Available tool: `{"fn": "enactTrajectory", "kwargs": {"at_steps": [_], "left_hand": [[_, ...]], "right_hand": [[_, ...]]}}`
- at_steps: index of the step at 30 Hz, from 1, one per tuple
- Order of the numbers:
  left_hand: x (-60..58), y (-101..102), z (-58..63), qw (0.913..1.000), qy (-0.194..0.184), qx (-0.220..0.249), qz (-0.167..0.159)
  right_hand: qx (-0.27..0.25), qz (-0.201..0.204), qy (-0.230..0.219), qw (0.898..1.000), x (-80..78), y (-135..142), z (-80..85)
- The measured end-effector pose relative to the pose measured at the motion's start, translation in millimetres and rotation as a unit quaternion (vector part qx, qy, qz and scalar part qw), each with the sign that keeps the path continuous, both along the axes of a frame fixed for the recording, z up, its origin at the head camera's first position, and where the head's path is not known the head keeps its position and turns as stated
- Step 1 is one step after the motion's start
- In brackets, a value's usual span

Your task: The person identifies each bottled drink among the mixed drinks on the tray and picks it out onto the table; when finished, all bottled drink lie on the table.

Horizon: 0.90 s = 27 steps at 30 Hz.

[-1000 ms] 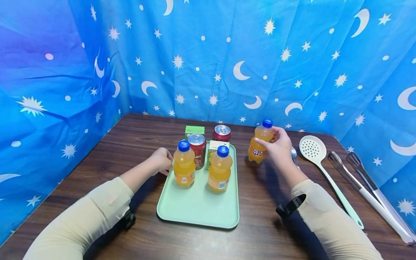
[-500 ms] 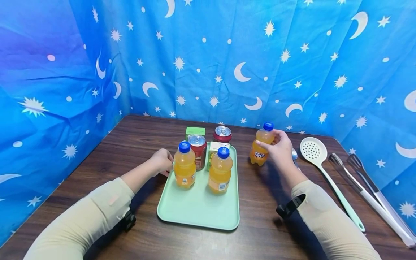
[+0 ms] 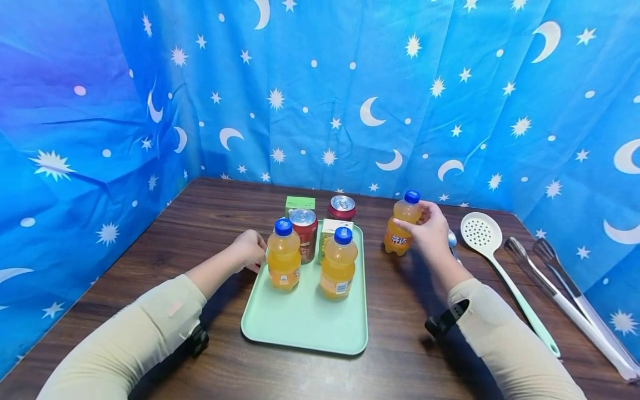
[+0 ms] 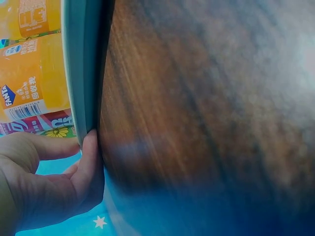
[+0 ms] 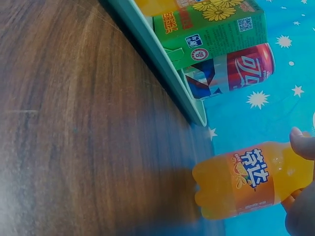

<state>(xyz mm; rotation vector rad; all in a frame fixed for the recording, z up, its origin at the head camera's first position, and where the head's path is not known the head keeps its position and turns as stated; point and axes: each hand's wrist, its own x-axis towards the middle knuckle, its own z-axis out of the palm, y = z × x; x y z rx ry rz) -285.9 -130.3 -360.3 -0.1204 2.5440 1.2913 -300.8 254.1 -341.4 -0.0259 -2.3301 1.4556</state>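
Note:
My left hand pinches the left rim of a light green tray between thumb and fingers, as the left wrist view shows. My right hand holds an orange soda bottle by its upper part, right of the tray, slightly tilted. Whether its base touches the table I cannot tell. On the tray stand two more orange soda bottles, one left and one right, both blue-capped. Behind them are a red soda can and a green drink carton. Another red can and a green-topped carton stand farther back.
To the right on the dark wooden table lie a skimmer, a spoon partly hidden by my right hand, and metal tongs. A blue star-and-moon curtain closes off the back and sides.
My right hand and its orange soda bottle have come down slightly. The left hand keeps its pinch on the tray rim, and the tray's load stands as before.

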Motion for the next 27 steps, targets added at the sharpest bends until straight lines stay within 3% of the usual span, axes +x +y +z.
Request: {"fn": "enactTrajectory", "kwargs": {"at_steps": [7, 16, 27], "left_hand": [[0.0, -1, 0.7, 1.0, 0.007, -0.007, 0.0], [1.0, 1, -1.8, 0.9999, 0.003, -0.012, -0.006], [0.7, 0, -1.2, 1.0, 0.006, -0.002, -0.006]], "right_hand": [[-0.005, -0.002, 0.0, 1.0, 2.2, -2, 0.1], [0.019, -0.008, 0.01, 1.0, 4.1, 0, -5.0], [0.056, -0.006, 0.044, 0.997, 12.5, 2, 1.7]]}}
